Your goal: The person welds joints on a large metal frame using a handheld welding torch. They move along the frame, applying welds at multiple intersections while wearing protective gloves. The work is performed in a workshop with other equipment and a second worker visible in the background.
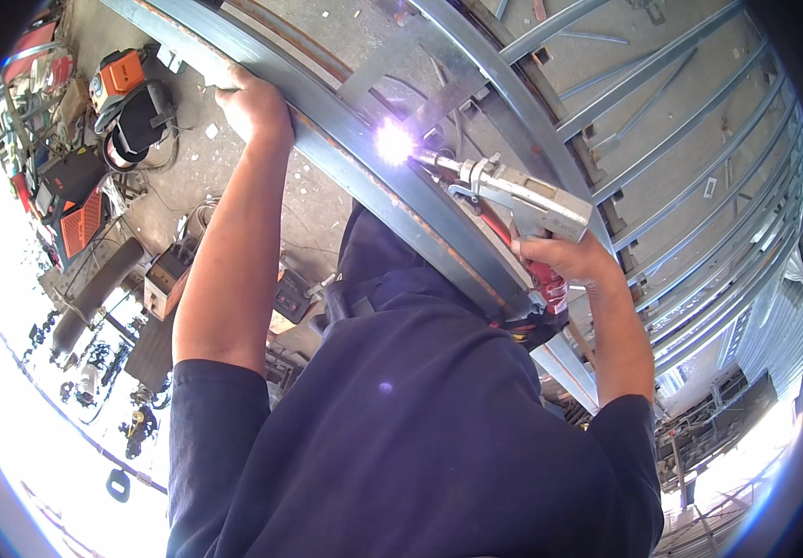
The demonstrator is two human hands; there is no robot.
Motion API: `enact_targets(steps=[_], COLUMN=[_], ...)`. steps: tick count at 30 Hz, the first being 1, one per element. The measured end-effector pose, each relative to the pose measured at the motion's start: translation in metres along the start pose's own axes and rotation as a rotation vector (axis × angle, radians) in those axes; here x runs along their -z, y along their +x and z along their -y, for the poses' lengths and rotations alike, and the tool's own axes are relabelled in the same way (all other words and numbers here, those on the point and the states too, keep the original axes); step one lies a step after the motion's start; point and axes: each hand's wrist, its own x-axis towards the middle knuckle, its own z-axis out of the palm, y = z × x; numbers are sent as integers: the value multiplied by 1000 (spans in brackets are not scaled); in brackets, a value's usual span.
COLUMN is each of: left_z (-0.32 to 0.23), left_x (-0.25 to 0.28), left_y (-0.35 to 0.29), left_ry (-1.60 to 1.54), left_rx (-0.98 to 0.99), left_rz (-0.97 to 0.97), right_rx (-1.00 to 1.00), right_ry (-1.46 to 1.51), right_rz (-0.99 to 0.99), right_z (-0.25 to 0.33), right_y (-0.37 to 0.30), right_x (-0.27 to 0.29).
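Note:
My right hand (576,259) is closed round the red lower grip of a pistol-shaped silver welding gun (534,197). The gun's nozzle points left, and a glaring white-violet flash (394,142) burns at its tip, on a long grey steel channel (332,121). The glare hides the metal right around that spot. Further up the same channel, my left hand (257,104) grips its near edge; part of its fingers is washed out by light. A flat steel crosspiece (443,104) meets the channel just beyond the flash.
Right of the channel spreads a frame of parallel steel tubes (648,70). On the floor at left lie a black welding helmet (139,121), an orange-and-black machine (119,76) and another orange-fronted box (82,223). A grey cylinder (99,284) lies nearer. Small scraps dot the concrete.

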Motion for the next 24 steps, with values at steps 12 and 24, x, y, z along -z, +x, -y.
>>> enact_targets(steps=[12, 24], left_z=[-1, -3], left_x=[1, 0], left_y=[-1, -3], left_ry=[22, 37], left_rx=[-21, -52], left_rz=[-7, -14], right_rx=[-9, -58], right_ry=[-56, -14], right_rz=[-23, 8], right_z=[2, -12], right_y=[-3, -5], right_x=[-2, 3])
